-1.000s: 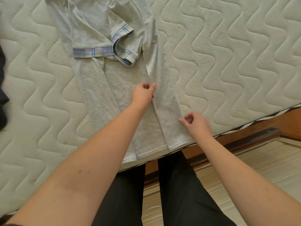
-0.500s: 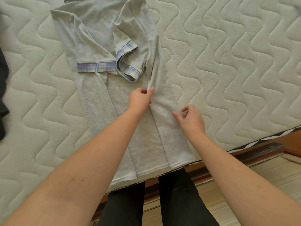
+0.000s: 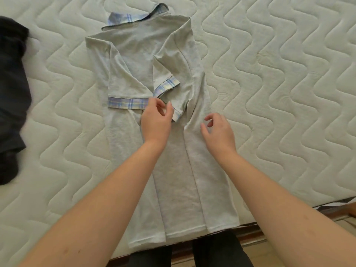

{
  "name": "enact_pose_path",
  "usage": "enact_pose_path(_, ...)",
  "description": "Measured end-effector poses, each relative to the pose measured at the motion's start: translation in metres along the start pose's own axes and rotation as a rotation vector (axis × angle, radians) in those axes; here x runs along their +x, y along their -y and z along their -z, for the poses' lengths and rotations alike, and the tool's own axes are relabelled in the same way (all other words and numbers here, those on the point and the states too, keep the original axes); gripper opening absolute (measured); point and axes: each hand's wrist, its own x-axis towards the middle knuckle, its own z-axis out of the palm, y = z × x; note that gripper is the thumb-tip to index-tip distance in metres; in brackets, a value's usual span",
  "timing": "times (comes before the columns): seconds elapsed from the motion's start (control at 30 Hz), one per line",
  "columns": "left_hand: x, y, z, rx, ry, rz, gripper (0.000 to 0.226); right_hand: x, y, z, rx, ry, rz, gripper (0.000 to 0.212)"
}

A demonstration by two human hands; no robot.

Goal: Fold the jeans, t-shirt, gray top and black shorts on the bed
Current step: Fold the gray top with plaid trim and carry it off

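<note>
Near the bed's front edge: the gray top [image 3: 169, 143] lies lengthwise on the bed [image 3: 279, 78], hem at the front edge, collar pointing to the far side, both sides already turned in toward the middle.
Left hand [image 3: 157, 122]: your fingers are loosely curled over the plaid sleeve cuff [image 3: 166, 86]; I cannot tell whether they pinch cloth or hover just above it.
Right hand [image 3: 218, 132]: released, fingers relaxed, just above the right folded panel, grasping nothing.
Step in hand: judged to be tidying the right sleeve before the lengthwise fold.
Doing it well: lay the cuff flat inside the panel, smooth toward the hem, keep both long edges parallel, then bring the hem up to the collar.
Dark garment [image 3: 11, 97]: bunched at the bed's left edge, likely the shorts, still unfolded.
Writing: no brand, label or text can be read.
</note>
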Motion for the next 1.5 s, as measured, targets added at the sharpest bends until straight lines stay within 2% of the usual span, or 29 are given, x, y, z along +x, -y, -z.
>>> enact_pose_path(0.03, 0.013, -0.003, 0.001, 0.037, -0.019, -0.033, 0.022, 0.008, 0.010, -0.003, 0.013, -0.001, 0.032, 0.022)
enact_pose_path(0.13, 0.058, -0.010, -0.003, 0.402, 0.073, 0.018, 0.067, 0.033, 0.036, -0.014, 0.002, 0.031, 0.054, 0.036)
enact_pose_path(0.17, 0.069, -0.012, -0.005, 0.516, 0.120, 0.057, 0.071, 0.040, 0.042, -0.017, -0.014, 0.042, 0.035, 0.041)
enact_pose_path(0.23, 0.086, -0.014, -0.005, 0.618, 0.187, 0.093, 0.057, 0.054, 0.049, -0.024, -0.073, 0.065, -0.018, 0.049)
enact_pose_path(0.33, 0.099, -0.015, 0.005, 0.518, 0.179, 0.013, 0.034, 0.069, 0.054, -0.026, -0.181, 0.097, -0.068, 0.047)
enact_pose_path(0.43, 0.102, -0.016, 0.022, 0.157, 0.124, -0.068, 0.020, 0.074, 0.056, -0.023, -0.193, 0.088, -0.088, 0.029)
enact_pose_path(0.53, 0.106, -0.016, 0.039, 0.044, 0.018, -0.156, 0.013, 0.070, 0.059, -0.021, -0.106, 0.052, -0.022, 0.016)
enact_pose_path(0.7, 0.117, -0.005, 0.049, 0.012, -0.026, -0.081, 0.016, 0.065, 0.057, -0.023, -0.165, 0.132, 0.141, 0.037)
enact_pose_path(0.8, 0.120, 0.006, 0.048, 0.061, 0.041, 0.028, 0.026, 0.068, 0.053, -0.024, -0.179, 0.115, 0.151, 0.039)
enact_pose_path(0.93, 0.117, 0.012, 0.041, 0.041, -0.028, 0.072, 0.049, 0.080, 0.055, -0.019, -0.060, -0.025, 0.216, 0.029)
enact_pose_path(1.0, 0.115, 0.013, 0.034, -0.067, -0.028, 0.148, 0.062, 0.091, 0.053, -0.017, -0.037, -0.070, 0.122, 0.037)
enact_pose_path(1.07, 0.115, 0.015, 0.028, -0.153, 0.012, 0.259, 0.076, 0.106, 0.048, -0.015, -0.005, -0.015, -0.033, 0.051)
enact_pose_path(1.17, 0.119, 0.025, 0.027, -0.095, 0.080, 0.238, 0.074, 0.126, 0.042, -0.013, 0.030, 0.092, -0.146, 0.063)
enact_pose_path(1.27, 0.127, 0.029, 0.030, -0.053, 0.054, 0.179, 0.053, 0.139, 0.039, -0.013, -0.012, 0.087, -0.147, 0.062)
enact_pose_path(1.33, 0.130, 0.029, 0.028, -0.012, 0.011, 0.134, 0.050, 0.145, 0.039, -0.014, -0.022, 0.074, -0.160, 0.065)
enact_pose_path(1.43, 0.126, 0.019, 0.021, 0.127, -0.089, 0.052, 0.066, 0.150, 0.038, -0.016, -0.048, 0.085, -0.174, 0.070)
enact_pose_path(1.5, 0.121, 0.006, 0.018, 0.311, -0.178, -0.119, 0.080, 0.152, 0.037, -0.016, -0.062, 0.111, -0.173, 0.072)
